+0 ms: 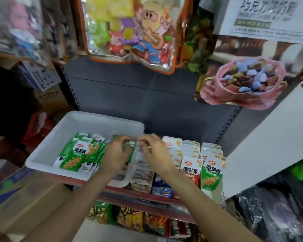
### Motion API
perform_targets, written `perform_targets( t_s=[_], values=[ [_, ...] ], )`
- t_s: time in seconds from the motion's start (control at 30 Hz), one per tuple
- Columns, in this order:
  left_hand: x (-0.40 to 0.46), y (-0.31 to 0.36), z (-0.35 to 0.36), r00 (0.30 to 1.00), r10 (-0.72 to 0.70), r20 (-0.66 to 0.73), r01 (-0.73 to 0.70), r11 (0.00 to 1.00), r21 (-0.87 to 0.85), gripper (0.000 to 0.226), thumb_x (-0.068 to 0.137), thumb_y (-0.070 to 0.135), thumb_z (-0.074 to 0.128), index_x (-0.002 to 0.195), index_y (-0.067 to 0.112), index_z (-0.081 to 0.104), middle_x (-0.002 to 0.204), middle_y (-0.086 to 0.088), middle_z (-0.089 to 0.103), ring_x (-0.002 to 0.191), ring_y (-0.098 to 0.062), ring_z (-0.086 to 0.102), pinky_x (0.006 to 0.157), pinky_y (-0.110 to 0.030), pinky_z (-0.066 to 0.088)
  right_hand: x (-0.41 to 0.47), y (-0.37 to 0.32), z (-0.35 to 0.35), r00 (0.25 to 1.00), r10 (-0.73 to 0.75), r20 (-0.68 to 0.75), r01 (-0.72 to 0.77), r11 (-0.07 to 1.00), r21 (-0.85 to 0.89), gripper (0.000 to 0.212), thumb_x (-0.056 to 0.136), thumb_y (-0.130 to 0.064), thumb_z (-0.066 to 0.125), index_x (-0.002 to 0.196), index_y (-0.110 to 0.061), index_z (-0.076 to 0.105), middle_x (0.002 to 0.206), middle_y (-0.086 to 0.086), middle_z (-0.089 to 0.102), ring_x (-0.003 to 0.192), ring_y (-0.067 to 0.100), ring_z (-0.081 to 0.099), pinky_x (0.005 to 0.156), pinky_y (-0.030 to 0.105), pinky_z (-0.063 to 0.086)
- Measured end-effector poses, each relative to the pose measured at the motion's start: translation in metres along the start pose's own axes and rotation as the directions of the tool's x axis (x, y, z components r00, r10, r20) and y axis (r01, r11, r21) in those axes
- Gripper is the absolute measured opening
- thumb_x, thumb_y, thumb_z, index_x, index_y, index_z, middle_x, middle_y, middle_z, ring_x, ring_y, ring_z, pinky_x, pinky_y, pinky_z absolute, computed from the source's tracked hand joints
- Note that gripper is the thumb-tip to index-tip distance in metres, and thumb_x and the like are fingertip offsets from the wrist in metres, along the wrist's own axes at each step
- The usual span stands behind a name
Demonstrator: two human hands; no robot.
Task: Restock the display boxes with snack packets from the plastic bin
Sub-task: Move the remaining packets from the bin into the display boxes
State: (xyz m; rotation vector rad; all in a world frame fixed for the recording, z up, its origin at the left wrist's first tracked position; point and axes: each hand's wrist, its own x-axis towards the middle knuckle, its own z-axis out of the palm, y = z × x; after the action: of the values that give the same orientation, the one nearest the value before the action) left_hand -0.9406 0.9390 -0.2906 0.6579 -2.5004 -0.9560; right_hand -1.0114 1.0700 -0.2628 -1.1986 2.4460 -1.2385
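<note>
Since the green packets (73,154) in the bin (47,151) look light, soft and slick, pinching a few by their sealed edges seems best. The left hand (116,152) grips some there; the right hand (153,152) curls beside it, hold unclear, beside the boxes (211,165).

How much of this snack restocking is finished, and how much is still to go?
Partly done, it seems. The display boxes on the shelf already hold rows of upright packets. Both hands are working at the right edge of the plastic bin: the left hand grips green packets, while the right hand has curled fingers, its hold unclear. A pile of green packets still waits in the bin.
</note>
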Motion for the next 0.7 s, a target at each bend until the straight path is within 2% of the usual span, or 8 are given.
perform_targets(
  t_s=[0.1, 0.17, 0.27, 0.4, 0.47, 0.57, 0.63, 0.7],
  values=[
    [0.008, -0.048, -0.025, 0.995, -0.095, -0.022, 0.096, 0.994, 0.058, 0.021, 0.087, 0.000, 0.057, 0.106, 0.004, 0.066, 0.105, -0.010, 0.067, 0.091, -0.024, 0.062, 0.079, -0.025, 0.044, 0.024, -0.022, 0.045, 0.991, 0.014, 0.130, -0.006, 0.998, -0.061, 0.023, 0.092, -0.001, 0.044, 0.107, 0.004, 0.060, 0.106, 0.021, 0.060, 0.098, 0.032, 0.054, 0.080, 0.034, 0.041],
    [0.014, -0.077, -0.039, 0.984, -0.178, 0.016, 0.175, 0.977, 0.124, 0.016, 0.089, 0.001, 0.054, 0.100, 0.001, 0.066, 0.100, -0.012, 0.067, 0.086, -0.026, 0.061, 0.071, -0.025, 0.040, 0.041, -0.031, 0.076, 0.964, 0.119, 0.236, -0.085, 0.985, -0.150, 0.024, 0.092, -0.005, 0.046, 0.113, 0.003, 0.054, 0.112, 0.022, 0.057, 0.101, 0.033, 0.055, 0.070, 0.030, 0.034],
    [0.024, -0.118, -0.057, 0.945, -0.313, 0.094, 0.282, 0.927, 0.248, 0.016, 0.090, 0.006, 0.054, 0.102, 0.000, 0.063, 0.104, -0.016, 0.064, 0.096, -0.031, 0.060, 0.078, -0.031, 0.043, 0.061, -0.032, 0.121, 0.875, 0.313, 0.369, -0.232, 0.941, -0.247, 0.047, 0.093, -0.010, 0.046, 0.138, 0.001, 0.036, 0.137, 0.020, 0.043, 0.124, 0.032, 0.045, 0.091, 0.033, 0.040],
    [0.037, -0.164, -0.073, 0.875, -0.414, 0.252, 0.262, 0.842, 0.471, 0.031, 0.091, 0.024, 0.055, 0.113, 0.002, 0.055, 0.116, -0.017, 0.059, 0.107, -0.030, 0.055, 0.088, -0.033, 0.043, 0.071, -0.029, 0.158, 0.781, 0.391, 0.487, -0.222, 0.902, -0.370, 0.059, 0.095, -0.013, 0.049, 0.147, -0.005, 0.023, 0.154, 0.014, 0.022, 0.140, 0.027, 0.025, 0.111, 0.030, 0.026],
    [0.040, -0.179, -0.078, 0.821, -0.478, 0.313, 0.262, 0.802, 0.537, 0.037, 0.091, 0.030, 0.055, 0.115, 0.002, 0.052, 0.118, -0.016, 0.057, 0.110, -0.030, 0.054, 0.088, -0.034, 0.044, 0.073, -0.028, 0.171, 0.738, 0.391, 0.551, -0.159, 0.893, -0.421, 0.060, 0.097, -0.010, 0.044, 0.150, -0.008, 0.016, 0.158, 0.009, 0.010, 0.145, 0.023, 0.011, 0.115, 0.027, 0.015],
    [0.045, -0.202, -0.079, 0.756, -0.522, 0.395, 0.272, 0.799, 0.536, 0.030, 0.084, 0.027, 0.063, 0.101, 0.003, 0.055, 0.106, -0.014, 0.062, 0.094, -0.027, 0.058, 0.077, -0.033, 0.049, 0.077, -0.027, 0.183, 0.691, 0.435, 0.577, -0.121, 0.857, -0.501, 0.063, 0.100, -0.009, 0.037, 0.152, -0.015, 0.003, 0.159, 0.006, -0.003, 0.147, 0.022, -0.001, 0.117, 0.032, 0.008],
    [0.047, -0.217, -0.075, 0.719, -0.549, 0.426, 0.276, 0.788, 0.550, 0.045, 0.079, 0.028, 0.070, 0.112, 0.001, 0.056, 0.108, -0.013, 0.061, 0.097, -0.027, 0.059, 0.083, -0.036, 0.050, 0.078, -0.028, 0.189, 0.671, 0.460, 0.582, -0.095, 0.832, -0.547, 0.062, 0.100, -0.007, 0.035, 0.152, -0.016, 0.002, 0.159, 0.006, -0.002, 0.146, 0.023, 0.000, 0.117, 0.036, 0.007],
    [0.047, -0.218, -0.075, 0.728, -0.573, 0.377, 0.273, 0.746, 0.608, 0.068, 0.079, 0.033, 0.071, 0.134, 0.003, 0.042, 0.124, -0.016, 0.054, 0.111, -0.030, 0.055, 0.095, -0.045, 0.045, 0.079, -0.026, 0.195, 0.656, 0.476, 0.586, -0.099, 0.823, -0.559, 0.060, 0.100, -0.005, 0.035, 0.152, -0.017, 0.009, 0.159, 0.005, 0.003, 0.146, 0.025, 0.006, 0.117, 0.038, 0.012]
  ],
)
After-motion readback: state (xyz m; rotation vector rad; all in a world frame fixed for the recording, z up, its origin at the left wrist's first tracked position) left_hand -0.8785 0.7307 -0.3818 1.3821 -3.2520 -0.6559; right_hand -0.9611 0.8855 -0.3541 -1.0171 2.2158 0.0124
